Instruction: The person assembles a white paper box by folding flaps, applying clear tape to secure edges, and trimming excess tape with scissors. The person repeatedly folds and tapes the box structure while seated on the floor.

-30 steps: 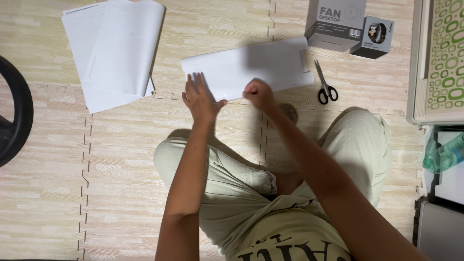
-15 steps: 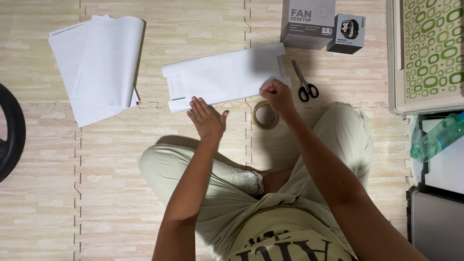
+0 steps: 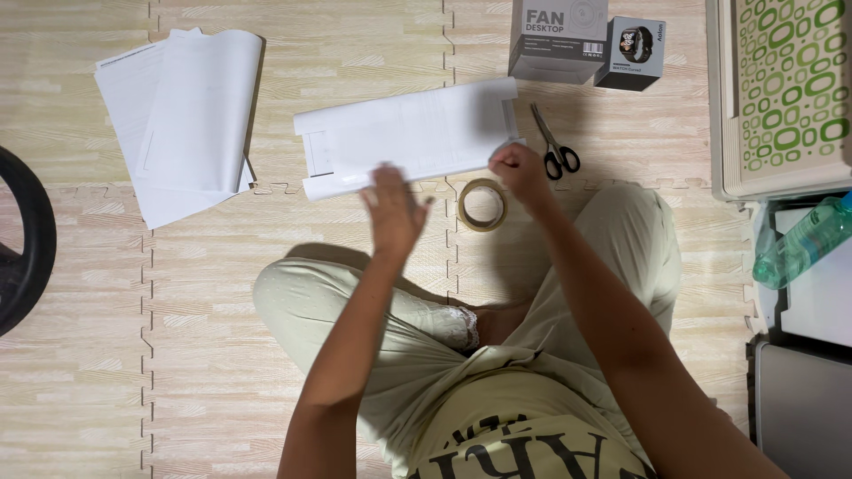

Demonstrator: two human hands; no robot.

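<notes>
My right hand (image 3: pixel 519 170) pinches the folded white paper (image 3: pixel 408 135) at its near right corner, just above the tape roll (image 3: pixel 482 204), holding it while my left hand (image 3: pixel 393 208), fingers spread, smooths its near edge.

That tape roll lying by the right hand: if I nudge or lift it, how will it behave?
The tape roll lies flat on its side on the foam mat, so a nudge should slide it, not roll it. It is a thin open ring, probably light. Stood on edge it would likely roll.
</notes>
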